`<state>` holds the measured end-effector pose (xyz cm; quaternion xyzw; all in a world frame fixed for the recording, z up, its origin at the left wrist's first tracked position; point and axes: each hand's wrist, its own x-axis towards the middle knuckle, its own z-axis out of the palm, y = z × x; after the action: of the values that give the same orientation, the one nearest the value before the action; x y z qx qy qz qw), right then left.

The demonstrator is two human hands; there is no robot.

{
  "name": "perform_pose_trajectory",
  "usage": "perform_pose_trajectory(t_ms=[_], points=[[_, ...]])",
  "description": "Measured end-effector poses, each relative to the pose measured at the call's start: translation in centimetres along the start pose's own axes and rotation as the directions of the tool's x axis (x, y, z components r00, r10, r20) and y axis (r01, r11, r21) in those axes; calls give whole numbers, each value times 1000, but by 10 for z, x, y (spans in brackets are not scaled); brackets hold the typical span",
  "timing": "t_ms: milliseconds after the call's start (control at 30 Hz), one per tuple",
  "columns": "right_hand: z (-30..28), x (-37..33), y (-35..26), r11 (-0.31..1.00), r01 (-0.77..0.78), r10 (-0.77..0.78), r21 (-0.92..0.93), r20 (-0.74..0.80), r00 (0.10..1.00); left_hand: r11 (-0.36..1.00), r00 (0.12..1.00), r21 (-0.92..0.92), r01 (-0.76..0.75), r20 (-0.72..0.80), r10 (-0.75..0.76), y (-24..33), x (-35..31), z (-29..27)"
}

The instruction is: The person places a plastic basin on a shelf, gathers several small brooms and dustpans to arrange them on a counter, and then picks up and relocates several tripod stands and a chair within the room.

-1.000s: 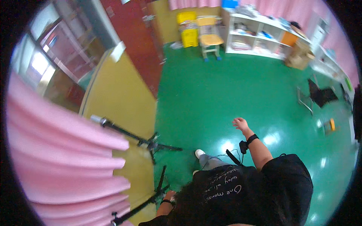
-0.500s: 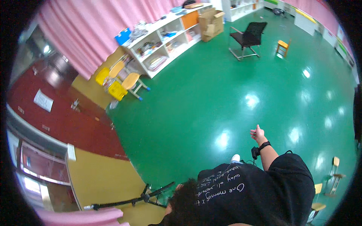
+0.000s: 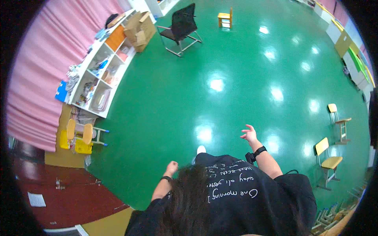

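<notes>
My right hand [image 3: 249, 134] is held out over the green floor [image 3: 157, 98], its fingers apart and nothing in them. A black wristband with a small dark device [image 3: 252, 156] sits on that wrist. Lower and to the left, my left hand [image 3: 172, 168] hangs beside my body with its fingers curled in, and no object shows in it. It wears a dark band [image 3: 167, 179] as well. Neither hand touches anything. Below them are my black printed shirt [image 3: 252, 204] and the tip of a white shoe [image 3: 201, 149].
White shelving [image 3: 92, 80] with odds and ends lines the left, beside a cardboard box [image 3: 139, 31] and small chairs [image 3: 87, 133]. A black office chair [image 3: 183, 23] and a small wooden chair [image 3: 225, 16] stand ahead. Wooden-seated chairs [image 3: 330, 162] are at right; a dark red door [image 3: 59, 196] is lower left.
My view has turned right, so the shelving and office chair sit farther left and more chairs show at right. My left hand has come into sight; the black tripod has left the view.
</notes>
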<state>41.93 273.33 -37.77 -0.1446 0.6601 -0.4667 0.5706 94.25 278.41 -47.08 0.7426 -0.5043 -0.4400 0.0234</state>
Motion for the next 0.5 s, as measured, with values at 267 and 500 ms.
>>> perform_pose_trajectory(t_ms=[267,500], points=[[-136,106,-30,952,175,-48,249,-445,894,852,854,365,-375,493,165,124,157,9],[-193,206,-118,974,124,12,191,-588,809,932,833,316,-177,553,-29,266,286,29]])
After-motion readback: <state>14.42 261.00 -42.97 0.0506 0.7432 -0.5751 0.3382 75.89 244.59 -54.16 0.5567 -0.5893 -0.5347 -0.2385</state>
